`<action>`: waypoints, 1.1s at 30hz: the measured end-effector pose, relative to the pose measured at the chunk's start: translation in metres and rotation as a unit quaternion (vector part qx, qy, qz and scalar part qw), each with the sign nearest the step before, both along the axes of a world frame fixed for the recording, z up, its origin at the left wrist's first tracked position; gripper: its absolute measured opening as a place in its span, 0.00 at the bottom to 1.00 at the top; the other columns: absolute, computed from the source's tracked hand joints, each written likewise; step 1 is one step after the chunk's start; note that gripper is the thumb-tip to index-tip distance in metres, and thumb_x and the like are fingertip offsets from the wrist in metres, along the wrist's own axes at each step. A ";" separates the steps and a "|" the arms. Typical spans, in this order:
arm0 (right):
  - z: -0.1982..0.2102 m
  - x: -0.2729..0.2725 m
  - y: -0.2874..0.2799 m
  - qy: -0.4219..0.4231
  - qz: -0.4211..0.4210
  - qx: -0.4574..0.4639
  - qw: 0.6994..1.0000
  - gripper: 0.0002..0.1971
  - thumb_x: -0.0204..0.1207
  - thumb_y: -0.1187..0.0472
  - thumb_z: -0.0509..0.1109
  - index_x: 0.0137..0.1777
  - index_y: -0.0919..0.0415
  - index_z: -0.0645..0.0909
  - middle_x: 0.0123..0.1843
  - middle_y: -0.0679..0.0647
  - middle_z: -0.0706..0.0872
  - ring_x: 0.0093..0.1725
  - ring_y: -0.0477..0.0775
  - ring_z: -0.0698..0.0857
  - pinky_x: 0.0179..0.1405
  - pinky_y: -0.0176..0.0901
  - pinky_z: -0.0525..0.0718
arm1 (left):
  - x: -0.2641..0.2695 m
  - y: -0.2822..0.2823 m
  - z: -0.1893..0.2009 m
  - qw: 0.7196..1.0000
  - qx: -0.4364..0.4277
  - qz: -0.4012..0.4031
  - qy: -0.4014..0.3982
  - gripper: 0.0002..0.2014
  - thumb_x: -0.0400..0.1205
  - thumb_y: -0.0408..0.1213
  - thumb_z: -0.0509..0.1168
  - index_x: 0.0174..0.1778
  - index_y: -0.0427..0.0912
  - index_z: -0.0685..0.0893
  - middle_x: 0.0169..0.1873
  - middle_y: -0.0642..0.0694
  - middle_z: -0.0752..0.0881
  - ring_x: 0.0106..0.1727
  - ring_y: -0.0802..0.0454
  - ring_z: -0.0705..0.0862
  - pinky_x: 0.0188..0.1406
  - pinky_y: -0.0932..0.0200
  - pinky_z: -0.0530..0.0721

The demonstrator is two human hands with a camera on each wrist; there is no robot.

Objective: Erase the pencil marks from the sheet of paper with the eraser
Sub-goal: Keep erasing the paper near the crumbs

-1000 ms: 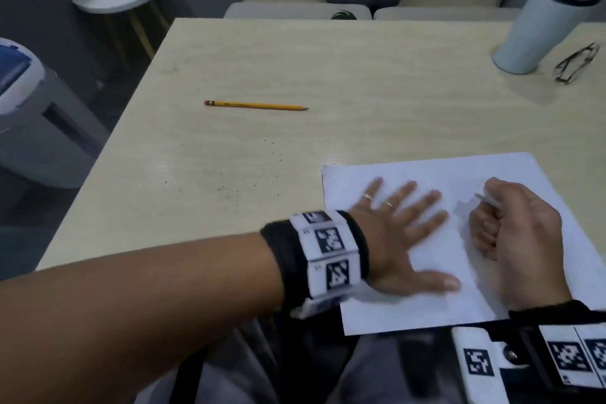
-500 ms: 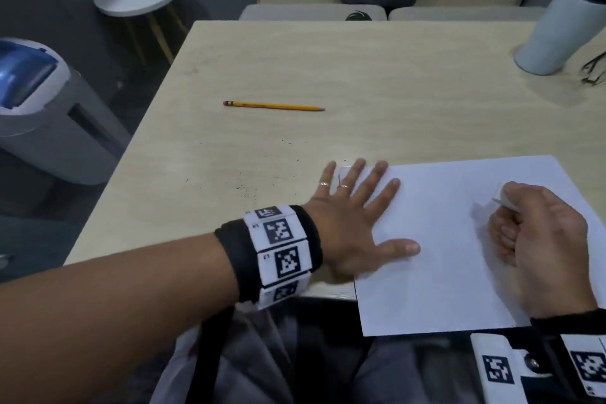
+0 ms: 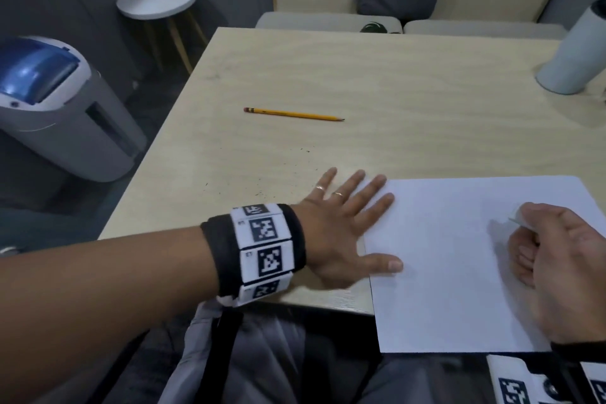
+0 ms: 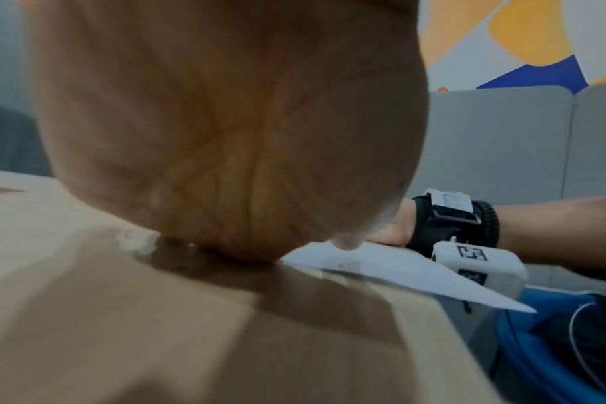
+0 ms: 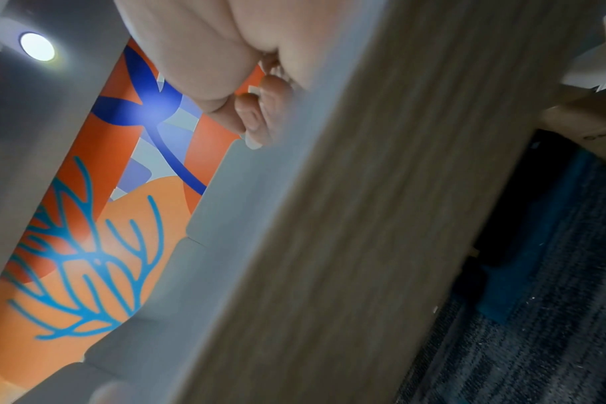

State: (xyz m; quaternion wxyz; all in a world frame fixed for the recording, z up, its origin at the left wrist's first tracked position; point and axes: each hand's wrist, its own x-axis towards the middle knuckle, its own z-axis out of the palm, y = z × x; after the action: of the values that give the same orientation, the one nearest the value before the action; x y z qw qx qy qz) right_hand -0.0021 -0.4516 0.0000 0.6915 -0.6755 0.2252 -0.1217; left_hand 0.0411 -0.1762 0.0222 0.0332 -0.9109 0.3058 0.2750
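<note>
One sheet of paper [image 3: 459, 256], one eraser [image 3: 518, 216], one pencil [image 3: 293, 114], one tumbler [image 3: 577, 52], two hands. Left hand [image 3: 341, 229] lies flat with fingers spread and straight, palm on the counter [image 3: 360, 82]; its thumb and the tips of two fingers overlap the sheet's left edge, the rest of the hand sits on bare counter. Two rings on that hand. Right hand [image 3: 564, 269] is curled into a loose fist resting on the sheet's right part, thumb and fingers pinching the small white eraser, which sticks out just beyond the knuckles on the far side of that hand. Whether the eraser touches the paper: cannot tell.

Sheet is white, plain, looks blank in the head view; no pencil marks made out. Its near edge hangs over the counter's front edge, near the right wrist. Dark crumbs scattered on the counter beyond the left hand's fingertips. Yellow pencil lies well beyond the left hand, lengthwise left-right, pink end left, tip right. Pale tumbler far beyond the right hand, at the frame edge.

Left wrist view only: the palm [image 4: 225, 123] seen from below filling the frame, pressed to the counter, the sheet's [image 4: 416, 273] overhanging corner, and the right wrist with its black strap and marker block. Right wrist view only: curled fingertips [image 5: 256, 117] against the sheet, blurred counter edge, orange and blue wall mural, ceiling light. Eraser not made out there. Head view alone shows a grey-blue bin and a round white stool left of the counter.
</note>
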 end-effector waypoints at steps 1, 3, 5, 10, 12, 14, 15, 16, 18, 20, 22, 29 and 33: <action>-0.001 0.000 -0.001 0.001 0.003 -0.003 1.000 0.11 0.86 0.57 0.70 0.40 0.51 0.78 0.22 0.46 0.68 0.19 0.44 0.64 0.15 0.32 0.62 | 0.001 0.016 0.002 0.999 0.029 0.028 -0.017 0.50 0.79 0.82 0.34 0.88 0.54 0.22 0.85 0.53 0.18 0.85 0.50 0.16 0.85 0.33 0.23; -0.003 0.000 -0.001 0.000 0.006 -0.012 1.000 0.12 0.86 0.57 0.70 0.40 0.52 0.77 0.22 0.47 0.68 0.19 0.44 0.64 0.14 0.31 0.62 | 0.007 0.047 0.009 0.989 0.101 0.101 -0.048 0.54 0.77 0.84 0.32 0.88 0.50 0.23 0.86 0.48 0.20 0.86 0.44 0.19 0.85 0.32 0.24; -0.004 0.001 -0.001 -0.002 0.007 -0.021 1.000 0.12 0.86 0.56 0.70 0.40 0.52 0.77 0.23 0.47 0.68 0.19 0.44 0.64 0.14 0.32 0.62 | 0.013 0.063 0.018 0.968 0.162 0.174 -0.084 0.61 0.74 0.86 0.30 0.89 0.41 0.27 0.88 0.40 0.24 0.88 0.35 0.22 0.84 0.29 0.24; -0.006 0.001 -0.003 0.001 0.014 -0.031 0.999 0.12 0.85 0.53 0.70 0.40 0.51 0.76 0.23 0.46 0.67 0.19 0.45 0.63 0.14 0.33 0.62 | 0.009 0.021 0.025 0.983 0.041 0.126 -0.126 0.61 0.74 0.85 0.30 0.91 0.38 0.31 0.89 0.38 0.27 0.90 0.33 0.27 0.86 0.26 0.29; -0.009 0.002 -0.006 -0.001 0.015 -0.025 1.000 0.13 0.86 0.53 0.69 0.39 0.51 0.75 0.22 0.44 0.67 0.18 0.44 0.62 0.14 0.33 0.61 | -0.005 0.009 0.018 0.997 -0.008 0.009 -0.075 0.56 0.77 0.83 0.31 0.90 0.46 0.27 0.88 0.47 0.22 0.88 0.43 0.22 0.85 0.28 0.25; -0.013 0.005 -0.009 0.009 0.018 -0.020 1.000 0.17 0.85 0.50 0.69 0.35 0.51 0.71 0.20 0.42 0.66 0.17 0.43 0.61 0.13 0.32 0.60 | -0.020 0.019 0.011 1.000 0.002 -0.004 -0.012 0.53 0.78 0.83 0.33 0.88 0.50 0.23 0.85 0.52 0.19 0.85 0.49 0.16 0.84 0.31 0.22; -0.015 0.006 -0.011 0.017 0.018 -0.018 1.000 0.19 0.84 0.49 0.70 0.33 0.50 0.69 0.19 0.42 0.65 0.16 0.43 0.60 0.13 0.31 0.60 | -0.023 0.031 0.009 0.999 0.030 0.014 -0.013 0.53 0.78 0.83 0.34 0.88 0.51 0.22 0.85 0.51 0.18 0.85 0.48 0.16 0.84 0.31 0.23; -0.015 0.007 -0.012 0.022 0.018 -0.017 0.999 0.19 0.82 0.48 0.70 0.32 0.49 0.68 0.18 0.42 0.65 0.16 0.43 0.60 0.12 0.31 0.59 | -0.023 0.043 0.009 0.996 0.071 0.037 -0.038 0.54 0.78 0.83 0.32 0.88 0.49 0.22 0.86 0.48 0.19 0.85 0.45 0.17 0.85 0.31 0.24; -0.016 0.008 -0.013 0.025 0.021 -0.020 0.999 0.19 0.81 0.47 0.70 0.32 0.49 0.67 0.18 0.42 0.65 0.15 0.44 0.59 0.12 0.31 0.59 | -0.019 0.064 0.014 0.979 0.152 0.100 -0.094 0.59 0.75 0.85 0.28 0.87 0.40 0.23 0.88 0.39 0.23 0.88 0.37 0.22 0.85 0.29 0.27; -0.015 0.008 -0.011 0.021 0.023 -0.028 0.999 0.20 0.83 0.49 0.69 0.32 0.50 0.67 0.18 0.42 0.65 0.16 0.43 0.59 0.12 0.32 0.59 | -0.019 0.068 0.021 0.966 0.158 0.160 -0.126 0.62 0.73 0.85 0.24 0.87 0.33 0.28 0.88 0.32 0.26 0.89 0.31 0.26 0.85 0.26 0.29; -0.014 0.008 -0.009 0.011 0.011 -0.028 0.999 0.18 0.85 0.51 0.69 0.34 0.51 0.70 0.18 0.42 0.65 0.16 0.43 0.60 0.12 0.32 0.59 | -0.030 0.057 0.019 0.981 0.084 0.127 -0.122 0.60 0.76 0.84 0.25 0.89 0.35 0.30 0.89 0.35 0.25 0.89 0.32 0.26 0.86 0.26 0.32; -0.009 0.005 -0.003 0.006 -0.009 -0.025 1.000 0.12 0.80 0.50 0.71 0.38 0.49 0.75 0.25 0.46 0.71 0.21 0.47 0.65 0.16 0.33 0.63 | -0.045 0.047 0.004 0.987 0.071 0.107 -0.096 0.57 0.76 0.82 0.24 0.89 0.40 0.26 0.89 0.38 0.25 0.89 0.33 0.24 0.88 0.31 0.31; -0.001 0.003 0.009 -0.009 -0.026 -0.039 0.999 0.08 0.82 0.53 0.75 0.44 0.51 0.81 0.31 0.50 0.82 0.26 0.49 0.74 0.21 0.36 0.71 | -0.041 0.033 0.002 0.983 -0.005 0.140 -0.121 0.55 0.80 0.78 0.28 0.91 0.35 0.34 0.89 0.35 0.27 0.90 0.29 0.30 0.90 0.30 0.36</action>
State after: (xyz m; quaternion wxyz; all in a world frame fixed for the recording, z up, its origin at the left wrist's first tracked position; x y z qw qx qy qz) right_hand 0.0007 -0.4423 -0.0009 0.6635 -0.6947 0.2311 -0.1542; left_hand 0.0001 -0.1430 0.0246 0.0268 -0.9714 0.1702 0.1635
